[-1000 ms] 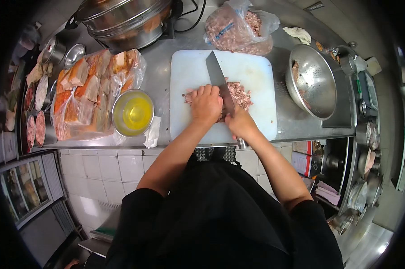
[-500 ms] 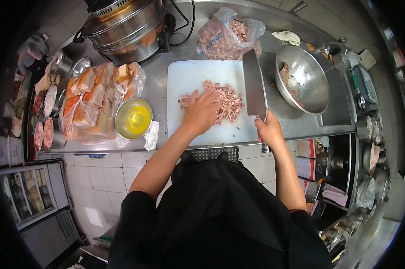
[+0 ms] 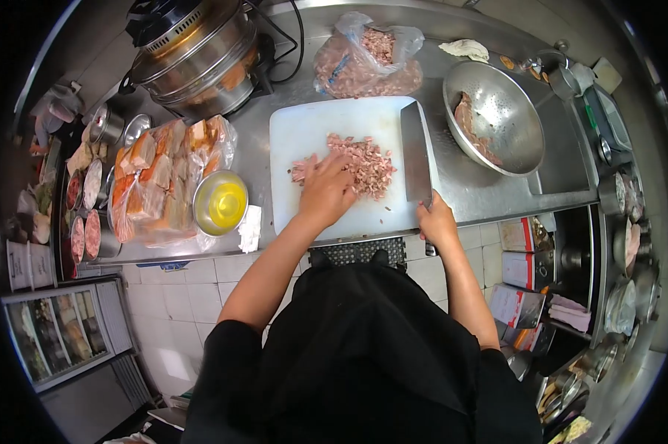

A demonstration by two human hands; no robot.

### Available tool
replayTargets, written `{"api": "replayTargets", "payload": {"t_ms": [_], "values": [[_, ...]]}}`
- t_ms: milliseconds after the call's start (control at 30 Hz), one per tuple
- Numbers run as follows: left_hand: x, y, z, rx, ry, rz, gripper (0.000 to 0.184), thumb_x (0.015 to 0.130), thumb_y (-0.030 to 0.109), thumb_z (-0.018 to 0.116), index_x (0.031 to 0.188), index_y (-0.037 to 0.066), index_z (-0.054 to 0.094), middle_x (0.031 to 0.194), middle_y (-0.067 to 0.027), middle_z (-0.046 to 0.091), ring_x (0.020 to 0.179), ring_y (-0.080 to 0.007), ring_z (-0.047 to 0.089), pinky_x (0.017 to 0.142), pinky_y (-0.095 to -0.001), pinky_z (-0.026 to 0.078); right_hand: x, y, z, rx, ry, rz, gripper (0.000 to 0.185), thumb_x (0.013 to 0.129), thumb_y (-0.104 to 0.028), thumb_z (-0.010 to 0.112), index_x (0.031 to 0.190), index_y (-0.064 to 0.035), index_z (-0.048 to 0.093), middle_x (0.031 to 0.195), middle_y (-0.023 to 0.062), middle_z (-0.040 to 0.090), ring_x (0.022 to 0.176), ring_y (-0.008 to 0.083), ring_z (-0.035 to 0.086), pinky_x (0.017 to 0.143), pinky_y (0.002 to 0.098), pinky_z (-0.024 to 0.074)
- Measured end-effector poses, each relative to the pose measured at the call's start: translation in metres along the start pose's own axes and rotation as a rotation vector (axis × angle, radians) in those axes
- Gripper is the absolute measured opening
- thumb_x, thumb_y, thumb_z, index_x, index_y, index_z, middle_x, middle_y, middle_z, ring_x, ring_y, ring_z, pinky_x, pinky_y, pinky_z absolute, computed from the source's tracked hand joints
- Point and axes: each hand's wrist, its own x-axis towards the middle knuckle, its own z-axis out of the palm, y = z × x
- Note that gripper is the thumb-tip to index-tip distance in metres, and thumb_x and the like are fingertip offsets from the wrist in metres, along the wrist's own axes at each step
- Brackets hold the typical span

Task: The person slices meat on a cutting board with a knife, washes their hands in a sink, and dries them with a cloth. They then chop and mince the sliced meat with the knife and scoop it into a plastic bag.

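A white cutting board [image 3: 289, 126] bears a heap of chopped pinkish meat [image 3: 371, 166]. My left hand [image 3: 326, 191] lies over the left side of that heap, fingers stretched out and touching the meat; their tips are partly lost among the pieces. In my right hand [image 3: 437, 222] is the handle of a cleaver [image 3: 417, 152], gripped near the board's front right corner. Its broad blade points away from me along the board's right edge, apart from the meat.
Behind the board sits a plastic bag of chopped meat [image 3: 367, 63]. To the right, a perforated steel bowl [image 3: 515, 103] holds meat strips. At left are bagged orange-brown blocks [image 3: 152, 181], a bowl of yellow liquid [image 3: 223, 203] and a large steel cooker [image 3: 197, 63].
The view has shifted slightly. The cleaver's blade has come down closer to the board's right edge. My left hand stays on the chopped meat.
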Motion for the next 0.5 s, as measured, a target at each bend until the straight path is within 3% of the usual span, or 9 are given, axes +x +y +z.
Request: {"api": "replayTargets", "payload": {"t_ms": [67,133,500], "values": [[-0.007,0.003,-0.001,0.008,0.052,-0.098,0.009,0.077,0.012,0.073,0.085,0.008,0.073,0.137,-0.0096,0.061,0.142,-0.0287,0.045,0.120,-0.0640,0.023,-0.001,-0.001,-0.001,-0.006,0.001,-0.001,0.030,0.094,-0.014,0.057,0.121,0.0002,0.058,0.077,0.0184,0.071,0.048,0.0261,0.066,0.051,0.0403,0.0533],[-0.015,0.005,0.005,0.128,0.035,-0.008,0.012,0.076,0.013,0.074,0.086,0.006,0.073,0.137,-0.0121,0.061,0.143,-0.0305,0.045,0.120,-0.0656,0.022,0.001,-0.001,-0.001,-0.019,-0.006,-0.013,0.031,0.094,-0.015,0.057,0.122,0.0003,0.058,0.078,0.0191,0.071,0.049,0.0268,0.066,0.052,0.0405,0.0539],[-0.027,0.016,0.032,0.236,0.126,0.016,0.010,0.074,0.010,0.072,0.083,0.004,0.074,0.141,-0.0153,0.060,0.145,-0.0315,0.043,0.120,-0.0671,0.022,0.002,0.000,-0.002,-0.012,-0.013,-0.017,0.025,0.094,-0.015,0.057,0.113,0.0010,0.059,0.074,0.0172,0.070,0.048,0.0262,0.066,0.051,0.0399,0.0536]]}}
